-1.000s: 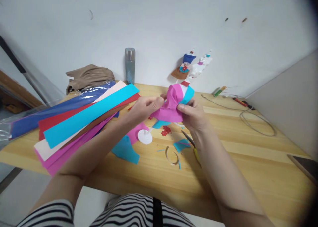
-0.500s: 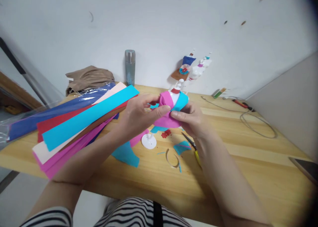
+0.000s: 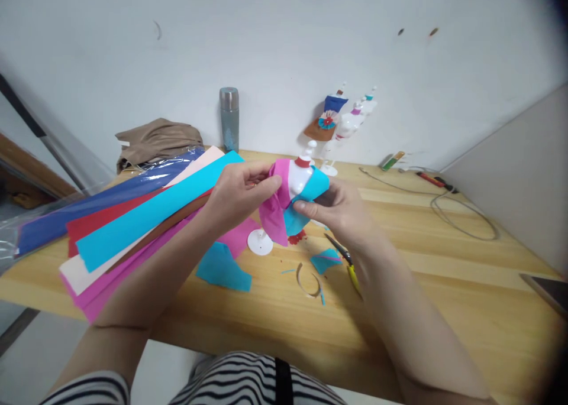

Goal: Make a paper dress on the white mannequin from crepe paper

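A small white dress form (image 3: 300, 179) with a red neck band stands on a round white base (image 3: 260, 242), tilted between my hands. My left hand (image 3: 244, 189) pinches a pink crepe paper piece (image 3: 276, 210) at the form's left shoulder, pulled away from its front. Closed on a blue crepe paper piece (image 3: 316, 185) at the form's right side is my right hand (image 3: 339, 207), thumb in front and fingers hidden behind. The white chest shows between the two papers. Below lie red paper bits (image 3: 297, 237) and a blue scrap (image 3: 224, 269).
Coloured paper strips (image 3: 155, 216) lie at the left, near a brown cloth (image 3: 160, 142) and a steel flask (image 3: 229, 121). Scissors (image 3: 348, 260) lie beside my right wrist. Dressed forms (image 3: 331, 118) stand at the back by the wall. A cable (image 3: 444, 216) curls at the right.
My left hand has drawn the pink paper left, away from the blue one, baring the form's chest. The lower pink part has swung left. My right hand still holds the blue side.
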Action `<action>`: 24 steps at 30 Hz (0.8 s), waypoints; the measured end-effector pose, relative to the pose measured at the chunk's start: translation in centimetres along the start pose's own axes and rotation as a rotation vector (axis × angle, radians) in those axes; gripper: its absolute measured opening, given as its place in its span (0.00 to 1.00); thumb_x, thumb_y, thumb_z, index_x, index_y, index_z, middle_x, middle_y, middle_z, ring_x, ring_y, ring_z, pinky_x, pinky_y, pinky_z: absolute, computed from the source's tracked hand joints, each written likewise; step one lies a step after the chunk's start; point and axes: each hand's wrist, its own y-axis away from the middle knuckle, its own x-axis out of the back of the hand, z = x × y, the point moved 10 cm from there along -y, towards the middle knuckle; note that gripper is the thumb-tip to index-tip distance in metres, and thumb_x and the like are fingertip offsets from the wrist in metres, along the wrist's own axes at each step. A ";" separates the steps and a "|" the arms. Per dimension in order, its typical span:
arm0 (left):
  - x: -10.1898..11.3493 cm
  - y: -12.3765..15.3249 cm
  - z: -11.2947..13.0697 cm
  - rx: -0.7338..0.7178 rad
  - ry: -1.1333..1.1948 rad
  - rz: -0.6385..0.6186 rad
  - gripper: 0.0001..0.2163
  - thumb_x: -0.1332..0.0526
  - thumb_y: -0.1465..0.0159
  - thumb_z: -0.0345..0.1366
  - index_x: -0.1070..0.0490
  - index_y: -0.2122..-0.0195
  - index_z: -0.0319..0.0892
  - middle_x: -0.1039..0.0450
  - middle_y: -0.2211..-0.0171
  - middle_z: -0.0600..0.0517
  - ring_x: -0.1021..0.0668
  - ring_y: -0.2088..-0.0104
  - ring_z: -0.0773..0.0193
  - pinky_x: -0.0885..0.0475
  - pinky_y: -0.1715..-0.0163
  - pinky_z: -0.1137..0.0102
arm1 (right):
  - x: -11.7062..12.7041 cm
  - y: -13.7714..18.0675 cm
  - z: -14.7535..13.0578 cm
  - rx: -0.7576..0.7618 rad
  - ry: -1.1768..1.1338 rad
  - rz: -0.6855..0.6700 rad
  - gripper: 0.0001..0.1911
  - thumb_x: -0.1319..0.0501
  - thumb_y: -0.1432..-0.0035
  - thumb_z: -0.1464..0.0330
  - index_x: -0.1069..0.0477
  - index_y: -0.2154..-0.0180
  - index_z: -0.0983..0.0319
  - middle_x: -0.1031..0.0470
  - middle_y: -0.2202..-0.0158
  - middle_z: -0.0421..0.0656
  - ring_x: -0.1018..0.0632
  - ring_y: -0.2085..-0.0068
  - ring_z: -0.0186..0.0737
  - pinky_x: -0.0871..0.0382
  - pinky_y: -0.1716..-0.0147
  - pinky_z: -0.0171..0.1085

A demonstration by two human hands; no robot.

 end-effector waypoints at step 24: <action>5.1 -2.3 -5.6 0.167 0.301 0.202 0.12 0.28 0.41 0.38 0.23 0.62 0.37 0.20 0.68 0.50 0.18 0.67 0.62 0.23 0.63 0.67 | -4.9 2.5 2.2 -0.131 0.461 -0.691 0.10 0.36 0.43 0.67 0.31 0.75 0.62 0.31 0.78 0.37 0.31 0.76 0.33 0.40 0.75 0.34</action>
